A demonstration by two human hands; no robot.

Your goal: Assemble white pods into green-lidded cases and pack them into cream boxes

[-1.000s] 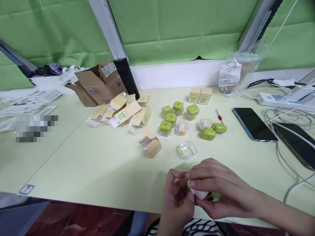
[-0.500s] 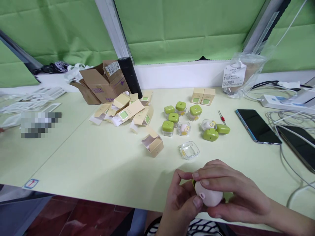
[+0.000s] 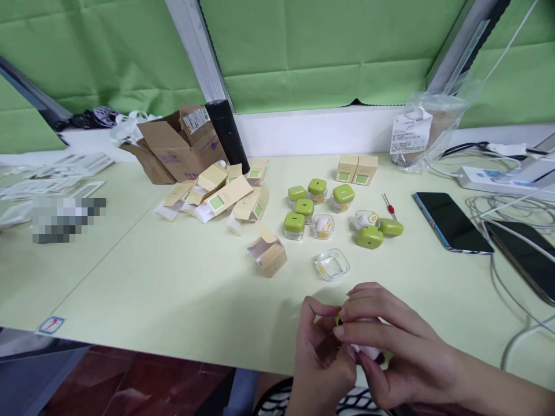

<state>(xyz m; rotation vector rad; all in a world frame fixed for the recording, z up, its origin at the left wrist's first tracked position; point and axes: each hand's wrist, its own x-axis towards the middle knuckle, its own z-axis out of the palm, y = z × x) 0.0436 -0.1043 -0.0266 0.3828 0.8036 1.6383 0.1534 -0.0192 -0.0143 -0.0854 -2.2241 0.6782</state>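
Note:
Near the table's front edge, my left hand [image 3: 323, 352] and my right hand [image 3: 403, 341] are closed together around a small rounded pale piece [image 3: 367, 351]. A bit of green [image 3: 337, 319] shows at its upper left, between the fingertips. My fingers hide most of the piece. Just beyond my hands lies an open clear plastic case [image 3: 332, 264]. Farther back stand several clear cases with green lids [image 3: 294, 225], along with a clear case holding a pale piece [image 3: 323, 226]. To their right, two loose green lids [image 3: 369, 237] lie beside another filled clear case [image 3: 365, 219].
An opened small carton [image 3: 267, 256] lies left of the clear case. Behind it are a pile of small cartons [image 3: 223, 196], a brown cardboard box [image 3: 177, 153] and a black cylinder [image 3: 228, 136]. A red-handled tool [image 3: 391, 208], phones [image 3: 453, 222] and white cables [image 3: 498, 289] occupy the right.
The pale piece turned to show a small round hole half a second ago; now my right fingers cover more of it. Both hands keep holding it. The things on the table stay put.

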